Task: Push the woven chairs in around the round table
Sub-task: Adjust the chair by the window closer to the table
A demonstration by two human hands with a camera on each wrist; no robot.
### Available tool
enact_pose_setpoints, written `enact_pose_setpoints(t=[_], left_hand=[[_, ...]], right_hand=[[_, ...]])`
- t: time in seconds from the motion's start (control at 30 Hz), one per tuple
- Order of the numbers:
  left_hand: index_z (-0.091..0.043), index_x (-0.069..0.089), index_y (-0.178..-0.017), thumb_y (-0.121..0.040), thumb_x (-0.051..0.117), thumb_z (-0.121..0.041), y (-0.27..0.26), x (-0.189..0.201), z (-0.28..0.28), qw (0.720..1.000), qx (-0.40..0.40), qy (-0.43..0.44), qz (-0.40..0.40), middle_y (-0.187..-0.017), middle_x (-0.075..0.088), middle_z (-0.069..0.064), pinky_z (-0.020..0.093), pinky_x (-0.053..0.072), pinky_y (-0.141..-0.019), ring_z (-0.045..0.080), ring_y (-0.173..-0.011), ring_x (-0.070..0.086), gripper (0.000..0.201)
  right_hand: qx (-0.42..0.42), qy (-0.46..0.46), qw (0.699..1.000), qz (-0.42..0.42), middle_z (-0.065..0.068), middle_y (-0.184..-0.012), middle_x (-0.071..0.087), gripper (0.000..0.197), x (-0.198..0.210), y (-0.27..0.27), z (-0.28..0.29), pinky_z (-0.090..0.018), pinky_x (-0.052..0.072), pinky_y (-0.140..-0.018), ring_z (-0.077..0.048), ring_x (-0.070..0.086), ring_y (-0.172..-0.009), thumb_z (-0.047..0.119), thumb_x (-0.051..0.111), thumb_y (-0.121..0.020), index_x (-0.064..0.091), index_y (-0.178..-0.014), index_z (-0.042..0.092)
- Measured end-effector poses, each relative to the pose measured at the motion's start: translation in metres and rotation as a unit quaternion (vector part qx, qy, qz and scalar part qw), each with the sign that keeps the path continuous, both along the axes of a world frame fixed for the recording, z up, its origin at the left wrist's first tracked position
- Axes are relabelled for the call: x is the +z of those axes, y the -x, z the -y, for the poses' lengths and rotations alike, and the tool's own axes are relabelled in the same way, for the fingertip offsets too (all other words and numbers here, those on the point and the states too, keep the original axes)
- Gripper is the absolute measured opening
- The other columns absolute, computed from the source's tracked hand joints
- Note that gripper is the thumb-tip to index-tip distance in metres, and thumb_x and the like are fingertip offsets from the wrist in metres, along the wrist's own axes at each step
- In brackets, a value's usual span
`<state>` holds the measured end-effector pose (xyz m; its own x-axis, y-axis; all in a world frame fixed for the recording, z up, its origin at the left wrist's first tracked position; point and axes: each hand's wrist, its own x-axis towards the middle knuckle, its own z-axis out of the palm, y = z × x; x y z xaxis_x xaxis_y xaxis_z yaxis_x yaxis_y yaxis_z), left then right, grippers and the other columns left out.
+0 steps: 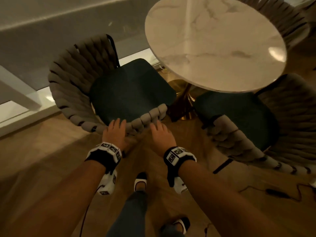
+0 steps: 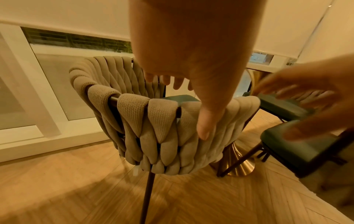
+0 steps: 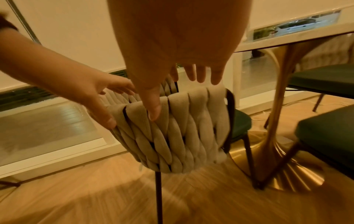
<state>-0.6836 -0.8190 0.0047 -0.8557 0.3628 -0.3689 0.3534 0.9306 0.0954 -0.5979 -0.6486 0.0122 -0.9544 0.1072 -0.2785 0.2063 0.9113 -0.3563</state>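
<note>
A beige woven chair (image 1: 75, 86) with a dark green seat (image 1: 130, 86) stands left of the round marble table (image 1: 213, 43), seat front near the table's edge. My left hand (image 1: 116, 132) and right hand (image 1: 160, 134) are side by side at the top rail of its back. In the left wrist view the left hand (image 2: 199, 103) has its thumb on the outer weave (image 2: 162, 136), fingers straight above the rail. In the right wrist view the right hand (image 3: 153, 91) lies the same way on the weave (image 3: 191, 128). A second woven chair (image 1: 239, 137) stands at the right.
A third woven chair (image 1: 287, 23) is behind the table. The table's gold pedestal (image 3: 277, 136) flares out on the wooden floor between the chair legs. A white-framed window wall (image 1: 25, 103) runs close behind the left chair. A black cable (image 1: 277, 194) lies on the floor at right.
</note>
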Motion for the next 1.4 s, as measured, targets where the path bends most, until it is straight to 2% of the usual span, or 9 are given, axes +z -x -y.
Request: enact_pose_setpoints(t=[0.1,0.17,0.23,0.3,0.47,0.7,0.97,1.23,1.4], left_hand=[[-0.022,0.018,-0.149,-0.081,0.064,-0.048,0.028,-0.02,0.011,0.999,-0.016,0.031,0.027,-0.156,0.023,0.007,0.049,0.022,-0.115,0.03,-0.143,0.02,0.086],[-0.025,0.028,-0.144,-0.077,0.07,-0.04,0.039,-0.033,0.02,0.996,-0.049,0.055,0.045,-0.148,0.037,0.006,0.047,0.027,-0.113,0.03,-0.138,0.03,0.08],[-0.029,0.045,-0.127,-0.078,0.067,-0.038,0.05,-0.04,0.03,0.994,-0.073,0.066,0.037,-0.127,0.057,0.004,0.042,0.039,-0.102,0.027,-0.12,0.049,0.054],[-0.03,0.051,-0.115,-0.081,0.061,-0.04,0.059,-0.041,0.036,0.994,-0.081,0.06,0.039,-0.111,0.065,0.001,0.037,0.045,-0.088,0.026,-0.102,0.059,0.037],[-0.037,0.046,-0.123,-0.084,0.057,-0.047,0.064,-0.036,0.053,0.993,-0.094,0.05,0.045,-0.12,0.06,-0.003,0.039,0.043,-0.089,0.024,-0.107,0.057,0.042],[-0.039,0.046,-0.129,-0.085,0.056,-0.053,0.042,-0.032,0.088,0.991,-0.091,0.081,0.054,-0.13,0.058,-0.003,0.04,0.037,-0.09,0.027,-0.115,0.052,0.048],[-0.04,0.044,-0.126,-0.085,0.055,-0.052,0.009,-0.038,0.029,0.989,-0.125,0.059,0.052,-0.131,0.055,-0.006,0.039,0.037,-0.088,0.022,-0.118,0.048,0.044],[-0.04,0.042,-0.129,-0.084,0.058,-0.052,0.004,-0.046,0.01,0.992,-0.101,0.049,0.055,-0.13,0.055,-0.006,0.042,0.036,-0.091,0.023,-0.118,0.047,0.05],[-0.036,0.046,-0.123,-0.079,0.063,-0.054,0.009,-0.05,-0.007,0.993,-0.085,0.02,0.077,-0.124,0.059,-0.003,0.044,0.036,-0.09,0.027,-0.117,0.048,0.051]], right_hand=[[0.032,-0.047,0.998,0.009,-0.015,-0.153,0.026,0.063,-0.014,0.065,0.011,-0.05,0.027,-0.115,-0.033,0.024,-0.142,0.026,0.059,-0.09,0.028,-0.144,0.018],[0.067,-0.095,0.991,0.065,-0.014,-0.154,0.026,0.065,-0.025,0.09,0.012,-0.053,0.02,-0.115,-0.034,0.02,-0.143,0.03,0.061,-0.089,0.028,-0.144,0.02],[0.103,-0.134,0.981,0.091,-0.011,-0.146,0.039,0.055,-0.038,0.1,0.015,-0.055,0.016,-0.115,-0.035,0.027,-0.139,0.034,0.059,-0.088,0.039,-0.138,0.021],[0.135,-0.148,0.977,0.075,-0.008,-0.133,0.052,0.043,-0.045,0.106,0.02,-0.056,0.016,-0.114,-0.035,0.04,-0.129,0.036,0.057,-0.089,0.048,-0.129,0.02],[0.178,-0.154,0.971,0.048,-0.008,-0.113,0.064,0.029,-0.046,0.113,0.035,-0.046,0.037,-0.097,-0.034,0.054,-0.104,0.034,0.056,-0.091,0.055,-0.115,0.018],[0.188,-0.127,0.974,0.021,-0.011,-0.1,0.067,0.016,-0.052,0.08,0.066,-0.045,0.042,-0.087,-0.035,0.055,-0.093,0.019,0.05,-0.091,0.058,-0.104,0.013],[0.192,-0.155,0.967,0.062,-0.007,-0.112,0.065,0.031,-0.051,0.055,0.005,-0.045,0.04,-0.094,-0.034,0.052,-0.102,0.032,0.056,-0.09,0.055,-0.117,0.016],[0.196,-0.159,0.965,0.064,-0.005,-0.12,0.063,0.04,-0.054,0.051,-0.015,-0.044,0.037,-0.097,-0.032,0.051,-0.109,0.041,0.059,-0.087,0.052,-0.122,0.021],[0.186,-0.172,0.964,0.081,-0.004,-0.126,0.059,0.043,-0.051,0.059,-0.029,-0.05,0.028,-0.11,-0.033,0.048,-0.119,0.041,0.06,-0.085,0.051,-0.124,0.024]])
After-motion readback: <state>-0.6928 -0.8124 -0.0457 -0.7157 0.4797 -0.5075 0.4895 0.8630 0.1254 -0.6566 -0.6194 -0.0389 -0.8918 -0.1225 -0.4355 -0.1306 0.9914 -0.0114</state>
